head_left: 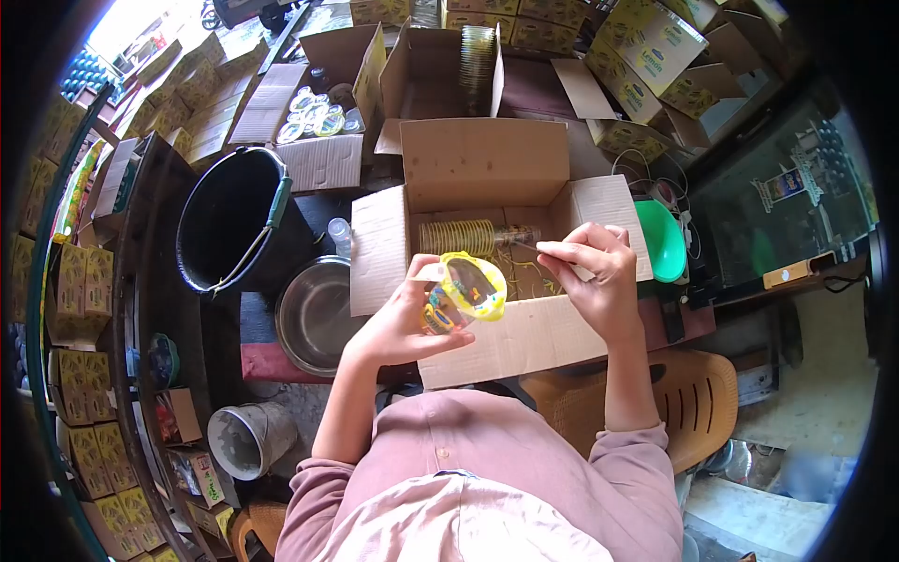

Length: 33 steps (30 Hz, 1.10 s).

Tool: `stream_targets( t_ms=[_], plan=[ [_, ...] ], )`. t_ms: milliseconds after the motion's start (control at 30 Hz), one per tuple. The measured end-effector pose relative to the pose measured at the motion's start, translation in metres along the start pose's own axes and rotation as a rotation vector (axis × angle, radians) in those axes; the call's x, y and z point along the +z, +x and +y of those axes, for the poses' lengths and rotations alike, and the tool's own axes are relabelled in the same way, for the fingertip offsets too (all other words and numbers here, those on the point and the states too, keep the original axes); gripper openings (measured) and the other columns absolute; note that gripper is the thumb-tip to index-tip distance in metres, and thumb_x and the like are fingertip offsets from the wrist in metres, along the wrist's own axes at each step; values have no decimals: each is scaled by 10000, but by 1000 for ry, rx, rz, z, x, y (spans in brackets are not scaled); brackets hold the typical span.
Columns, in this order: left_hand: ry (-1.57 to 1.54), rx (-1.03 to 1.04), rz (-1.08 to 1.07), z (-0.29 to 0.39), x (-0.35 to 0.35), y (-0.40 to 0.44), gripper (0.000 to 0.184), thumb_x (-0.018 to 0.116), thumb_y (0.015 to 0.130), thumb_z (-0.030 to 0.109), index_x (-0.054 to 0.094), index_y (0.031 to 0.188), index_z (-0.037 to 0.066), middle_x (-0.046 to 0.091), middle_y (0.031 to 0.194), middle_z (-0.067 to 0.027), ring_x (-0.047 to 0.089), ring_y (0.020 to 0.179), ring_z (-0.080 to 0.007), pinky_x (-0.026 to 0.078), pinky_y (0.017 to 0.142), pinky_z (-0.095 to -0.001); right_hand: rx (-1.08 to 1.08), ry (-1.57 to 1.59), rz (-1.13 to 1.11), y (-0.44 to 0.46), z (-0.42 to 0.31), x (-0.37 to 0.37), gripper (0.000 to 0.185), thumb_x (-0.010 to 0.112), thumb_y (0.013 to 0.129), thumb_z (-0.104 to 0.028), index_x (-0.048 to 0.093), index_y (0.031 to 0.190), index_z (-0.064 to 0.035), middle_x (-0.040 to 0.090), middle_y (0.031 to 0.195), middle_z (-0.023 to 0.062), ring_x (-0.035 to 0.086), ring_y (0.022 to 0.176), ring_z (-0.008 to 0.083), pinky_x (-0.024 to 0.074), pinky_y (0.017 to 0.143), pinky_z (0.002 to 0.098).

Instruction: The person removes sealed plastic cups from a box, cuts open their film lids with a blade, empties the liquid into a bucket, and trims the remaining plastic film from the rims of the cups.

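My left hand [398,323] is wrapped round a small clear plastic tub [451,314] with a yellow rim and colourful printing, tilted so its round top faces up and right. To the right of it, my right hand [596,278] is raised with thumb and fingertips pinched together. A thin dark sliver seems to stick out from that pinch, too small to name. Both hands are over the near side of an open cardboard box [496,342]. Inside the box lies a row of nested yellow-rimmed clear tubs [456,234].
Left of the box stand a black bucket [201,229], a steel bowl [318,323] and a small clear cup [339,234]. A green bowl [663,245] is at the right. Behind, another open box holds several lidded tubs [314,117]. A brown chair [679,403] is close by.
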<state>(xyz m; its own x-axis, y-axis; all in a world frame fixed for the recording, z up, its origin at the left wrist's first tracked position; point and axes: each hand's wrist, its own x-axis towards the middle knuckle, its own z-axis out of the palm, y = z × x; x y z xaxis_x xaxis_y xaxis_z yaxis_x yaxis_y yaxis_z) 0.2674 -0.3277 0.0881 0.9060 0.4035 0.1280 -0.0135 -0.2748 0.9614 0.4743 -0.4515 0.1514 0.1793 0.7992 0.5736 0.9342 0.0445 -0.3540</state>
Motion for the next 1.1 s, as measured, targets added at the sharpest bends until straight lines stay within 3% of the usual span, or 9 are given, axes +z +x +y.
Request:
stream_targets(
  t_ms=[100, 133, 367, 467, 567, 700, 733, 933, 1100],
  plan=[
    [-359, 47, -19, 2, -2, -7, 683, 763, 663, 156, 362, 1198, 18, 469, 1062, -103, 533, 958, -221, 393, 901, -323, 99, 281, -27, 2, 2, -6, 143, 742, 621, -60, 691, 749, -100, 551, 612, -11, 516, 600, 130, 342, 623, 263],
    [-294, 101, -83, 5, -9, -5, 670, 766, 638, 115, 395, 1185, 4, 489, 1062, -100, 534, 965, -220, 386, 907, -316, 192, 432, -25, 4, -1, -9, 137, 747, 611, -50, 694, 728, -97, 549, 598, -16, 494, 594, 125, 343, 595, 257],
    [39, 253, -38, 11, -18, -7, 649, 701, 591, 142, 429, 1150, -47, 550, 1005, -151, 550, 937, -240, 407, 863, -302, -76, 155, -350, 23, -13, -45, 150, 762, 600, -129, 706, 736, -156, 495, 597, -50, 451, 663, 114, 263, 700, 295],
    [-174, 242, -72, 17, -19, -4, 632, 648, 575, 169, 453, 1127, -70, 564, 1007, -156, 560, 915, -230, 413, 858, -295, -196, 102, -451, 32, -20, -53, 159, 760, 606, -167, 708, 755, -187, 446, 588, -58, 442, 670, 106, 217, 729, 321],
    [-182, 174, -139, 23, -25, -3, 692, 641, 556, 189, 436, 1162, -75, 573, 1014, -151, 566, 914, -219, 411, 868, -294, -228, 124, -526, 44, -28, -54, 160, 761, 607, -163, 707, 758, -177, 442, 590, -60, 442, 675, 110, 222, 731, 324],
    [-161, 180, -189, 26, -27, -2, 747, 698, 543, 231, 434, 1174, -70, 576, 1020, -146, 573, 920, -217, 418, 864, -295, -125, 184, -655, 53, -30, -52, 266, 754, 624, -146, 691, 880, -178, 553, 635, -78, 467, 694, 87, 224, 763, 329],
    [-161, 183, -195, 28, -27, -2, 762, 714, 538, 242, 435, 1175, -69, 577, 1021, -145, 576, 920, -215, 421, 862, -295, -151, 222, -653, 56, -31, -51, 193, 713, 669, -117, 676, 858, -134, 583, 612, -12, 531, 644, 133, 252, 771, 342],
    [-82, 188, -174, 32, -32, -2, 780, 757, 508, 266, 464, 1156, -56, 588, 1000, -144, 595, 901, -223, 439, 832, -301, -181, 262, -685, 63, -43, -55, 88, 699, 658, -90, 616, 689, -87, 560, 580, -2, 535, 571, 153, 281, 725, 323],
    [50, 256, -138, 35, -37, -3, 672, 773, 489, 222, 538, 1073, -10, 597, 927, -150, 597, 838, -305, 456, 773, -321, -242, 264, -638, 64, -50, -56, 99, 718, 647, -108, 631, 694, -111, 554, 590, -27, 513, 551, 119, 255, 684, 308]
  ],
)
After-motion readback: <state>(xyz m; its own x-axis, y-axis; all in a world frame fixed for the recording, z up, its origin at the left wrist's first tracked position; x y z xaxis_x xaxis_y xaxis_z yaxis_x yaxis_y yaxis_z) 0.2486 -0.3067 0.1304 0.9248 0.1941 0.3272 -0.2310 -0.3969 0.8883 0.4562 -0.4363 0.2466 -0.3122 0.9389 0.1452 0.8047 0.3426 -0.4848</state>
